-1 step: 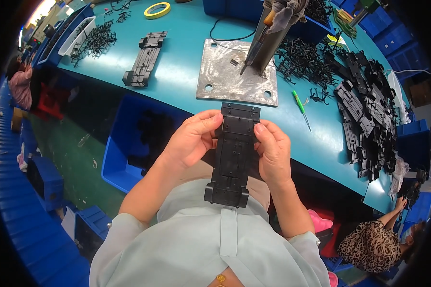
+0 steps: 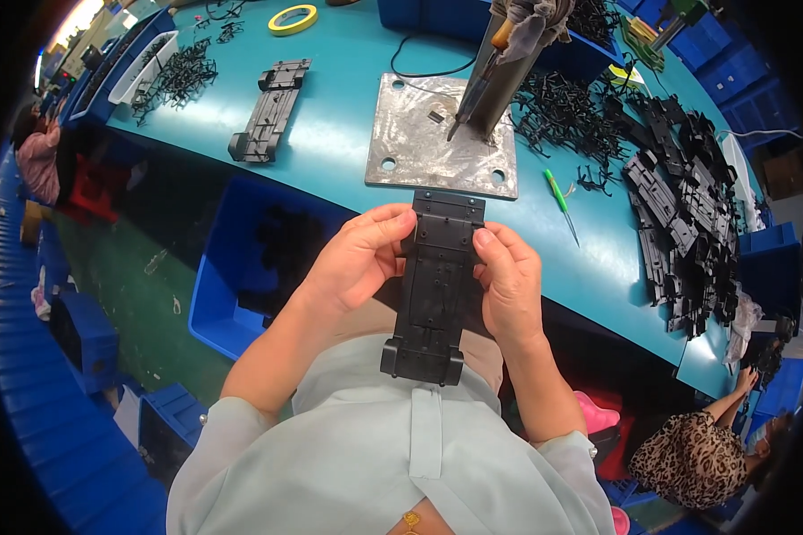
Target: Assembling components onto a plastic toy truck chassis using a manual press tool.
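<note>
A long black plastic toy-car chassis (image 2: 434,281) is held between my two hands, in front of my body at the table's near edge. My left hand (image 2: 361,254) pinches its left side near the far end, thumb on top. On the opposite side my right hand (image 2: 510,276) grips the edge in the same way, thumb on the face. Two curved fender-like flaps stick out at the near end. Just beyond the far end lies a metal base plate (image 2: 401,120). Another such chassis (image 2: 272,111) lies alone on the table to the left.
A metal post (image 2: 495,89) with a pointed tool rises from the plate. Heaped chassis (image 2: 687,205) and small black parts (image 2: 567,116) cover the right side. A green-handled screwdriver (image 2: 558,196) lies nearby. Yellow tape (image 2: 293,20) sits far left; a blue bin (image 2: 214,303) stands below. Co-workers sit at both sides.
</note>
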A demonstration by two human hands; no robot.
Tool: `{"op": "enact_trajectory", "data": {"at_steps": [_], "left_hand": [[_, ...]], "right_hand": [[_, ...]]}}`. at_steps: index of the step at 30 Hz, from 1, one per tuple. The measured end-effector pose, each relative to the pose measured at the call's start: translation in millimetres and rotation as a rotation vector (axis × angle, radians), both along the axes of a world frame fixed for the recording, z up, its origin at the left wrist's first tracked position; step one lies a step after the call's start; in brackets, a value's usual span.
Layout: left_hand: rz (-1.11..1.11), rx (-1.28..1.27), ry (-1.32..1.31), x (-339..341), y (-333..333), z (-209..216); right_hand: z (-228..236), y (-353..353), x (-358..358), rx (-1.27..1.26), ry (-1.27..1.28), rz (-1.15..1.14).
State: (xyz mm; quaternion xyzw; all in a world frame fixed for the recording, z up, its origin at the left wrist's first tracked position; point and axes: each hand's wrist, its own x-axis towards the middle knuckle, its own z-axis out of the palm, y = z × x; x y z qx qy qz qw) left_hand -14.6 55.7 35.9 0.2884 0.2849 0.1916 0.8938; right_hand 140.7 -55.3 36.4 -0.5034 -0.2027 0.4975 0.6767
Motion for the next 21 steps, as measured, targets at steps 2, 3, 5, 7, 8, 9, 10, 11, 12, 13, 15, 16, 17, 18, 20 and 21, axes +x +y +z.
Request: {"op": "enact_trajectory", "data": {"at_steps": [2, 3, 5, 7, 8, 9, 10, 11, 12, 13, 15, 16, 17, 18, 20, 21], "left_hand": [[-0.009, 0.008, 0.024, 3, 4, 0], [-0.008, 0.009, 0.021, 4, 7, 0], [-0.072, 0.012, -0.034, 5, 13, 2], [-0.048, 0.02, -0.013, 10, 16, 1], [-0.025, 0.027, 0.01, 12, 18, 0], [-0.023, 0.029, 0.007, 13, 20, -2], [-0.013, 0.027, -0.019, 15, 22, -4], [-0.002, 0.025, -0.045, 16, 24, -6], [0.001, 0.026, -0.047, 18, 26, -8], [0.025, 0.017, -0.046, 20, 28, -10], [0.047, 0.008, -0.048, 26, 32, -9], [0.044, 0.006, -0.069, 28, 34, -6], [0.042, 0.004, -0.088, 30, 36, -4], [0.045, 0.005, -0.09, 33, 38, -4], [0.086, -0.015, -0.077, 38, 42, -3], [0.087, -0.015, -0.078, 40, 44, -1]], "right_hand": [[-2, 4, 3, -0.007, -0.006, 0.003], [-1, 6, 4, -0.005, -0.008, 0.004], [1, 9, 8, -0.007, 0.013, 0.01], [6, 12, 8, -0.017, 0.019, -0.005], [8, 14, 8, -0.029, 0.028, -0.022], [7, 16, 8, -0.027, 0.025, -0.02], [6, 18, 9, -0.023, 0.031, -0.026], [5, 20, 10, -0.02, 0.037, -0.031], [5, 21, 11, -0.018, 0.034, -0.029], [4, 23, 13, -0.021, 0.042, -0.03], [2, 27, 16, -0.024, 0.046, -0.033], [0, 29, 18, -0.024, 0.041, -0.045], [0, 31, 19, -0.023, 0.036, -0.055], [2, 33, 19, -0.022, 0.033, -0.052], [8, 37, 20, -0.03, 0.04, -0.064], [9, 38, 21, -0.03, 0.038, -0.063]]}}
